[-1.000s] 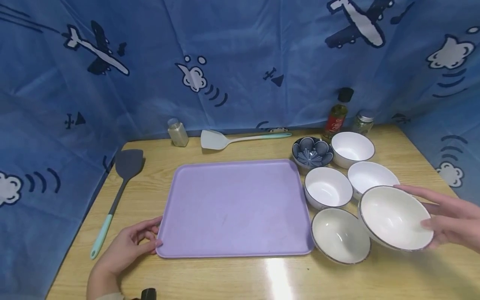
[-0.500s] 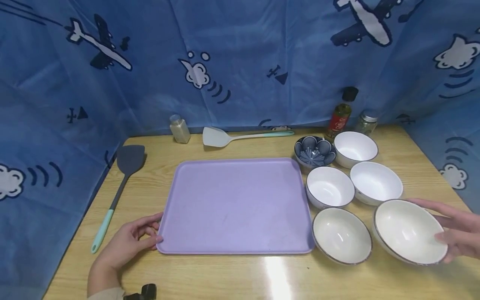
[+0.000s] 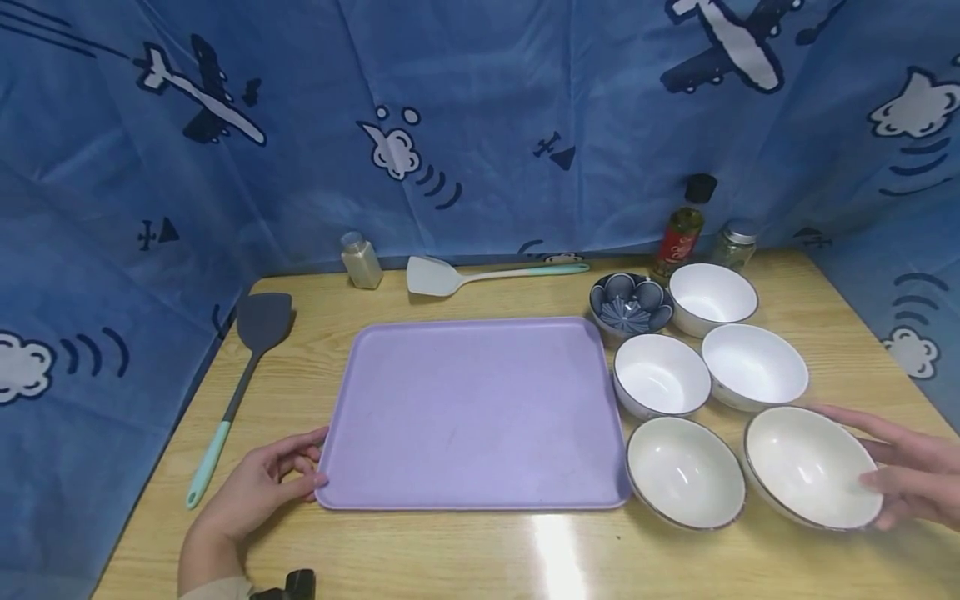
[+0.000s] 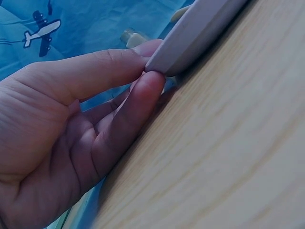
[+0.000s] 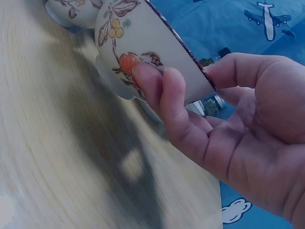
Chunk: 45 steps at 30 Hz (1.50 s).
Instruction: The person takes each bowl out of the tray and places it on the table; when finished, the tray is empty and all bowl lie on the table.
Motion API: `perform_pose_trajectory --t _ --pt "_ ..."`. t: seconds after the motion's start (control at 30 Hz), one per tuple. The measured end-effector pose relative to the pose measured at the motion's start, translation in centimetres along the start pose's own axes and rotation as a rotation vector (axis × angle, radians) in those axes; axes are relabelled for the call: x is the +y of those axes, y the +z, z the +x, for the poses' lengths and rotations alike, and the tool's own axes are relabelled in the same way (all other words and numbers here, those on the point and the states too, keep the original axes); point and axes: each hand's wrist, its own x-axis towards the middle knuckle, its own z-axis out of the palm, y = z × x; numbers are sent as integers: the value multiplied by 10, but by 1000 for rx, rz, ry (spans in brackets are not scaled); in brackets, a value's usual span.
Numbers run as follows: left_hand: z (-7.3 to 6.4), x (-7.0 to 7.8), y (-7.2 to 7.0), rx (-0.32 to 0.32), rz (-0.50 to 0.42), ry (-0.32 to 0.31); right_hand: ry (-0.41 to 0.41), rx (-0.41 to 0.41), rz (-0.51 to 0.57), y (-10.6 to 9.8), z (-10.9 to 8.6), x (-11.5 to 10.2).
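Note:
At the near left corner of the purple tray [image 3: 472,417], my left hand [image 3: 258,483] pinches the rim between thumb and finger; the left wrist view shows the tray edge [image 4: 186,43] between them. My right hand [image 3: 915,467] grips a cream bowl [image 3: 810,467] by its right side, thumb over the dark rim and fingers against the outer wall. In the right wrist view this bowl [image 5: 167,47] carries painted fruit and leaves. It sits beside a second cream bowl [image 3: 684,473]. Whether its base touches the table, I cannot tell.
White bowls [image 3: 660,375] [image 3: 753,367] [image 3: 712,296] and a dark blue petal-patterned bowl [image 3: 630,307] stand right of the tray. Behind are a red-labelled bottle [image 3: 678,237] and jars [image 3: 735,246] [image 3: 362,262]. Turners [image 3: 435,277] [image 3: 262,321] lie at the back and left.
My right hand has moved the cream bowl toward the near right, then slightly back left, away from the white bowl behind it. My left hand stays on the tray rim.

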Motion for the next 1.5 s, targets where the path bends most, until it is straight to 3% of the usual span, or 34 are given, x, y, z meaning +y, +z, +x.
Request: perform_pose_trajectory --t 0.4,0.67,0.9,1.03,1.27,1.5 --pt "-2 2 0 12 -6 -24 -28 -13 -20 2 5 4" --pt "-1 2 0 13 9 -30 -49 -63 2 1 8 6" --pt "0 3 0 -8 -27 -22 -5 -85 107 -1 9 9" --pt "-1 3 0 -12 -48 -9 -35 -94 147 -1 9 14" --pt "-1 2 -1 -17 -64 2 -33 -26 162 2 5 19" --pt "0 3 0 -20 -57 -13 1 205 -150 17 1 21"
